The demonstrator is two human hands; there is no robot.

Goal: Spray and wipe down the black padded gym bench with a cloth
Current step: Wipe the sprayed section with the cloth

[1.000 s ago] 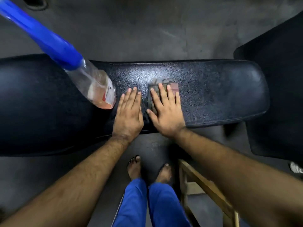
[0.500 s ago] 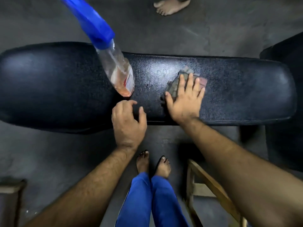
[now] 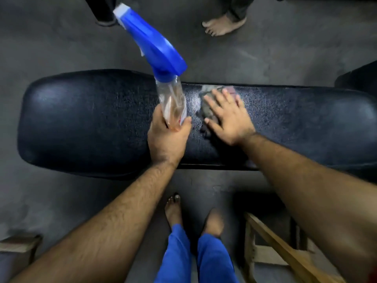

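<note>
The black padded bench (image 3: 91, 123) runs across the view, left to right. A clear spray bottle (image 3: 173, 103) with a blue trigger head stands near the bench's middle, and my left hand (image 3: 167, 139) is closed around its base. Just to the right, my right hand (image 3: 228, 117) lies flat with fingers spread on a grey cloth (image 3: 206, 107), pressing it to the pad. A wet, shiny patch shows between bottle and cloth.
My bare feet and blue trousers (image 3: 195, 252) are below the bench. A wooden frame (image 3: 281, 248) stands at the lower right. Another person's bare foot (image 3: 222, 27) is on the grey floor beyond the bench. Another black pad (image 3: 359, 78) sits at the right edge.
My left hand left the bench's near edge and closed around the bottle's base. My right hand slid the cloth toward the far edge of the pad. The view shifted backward.
</note>
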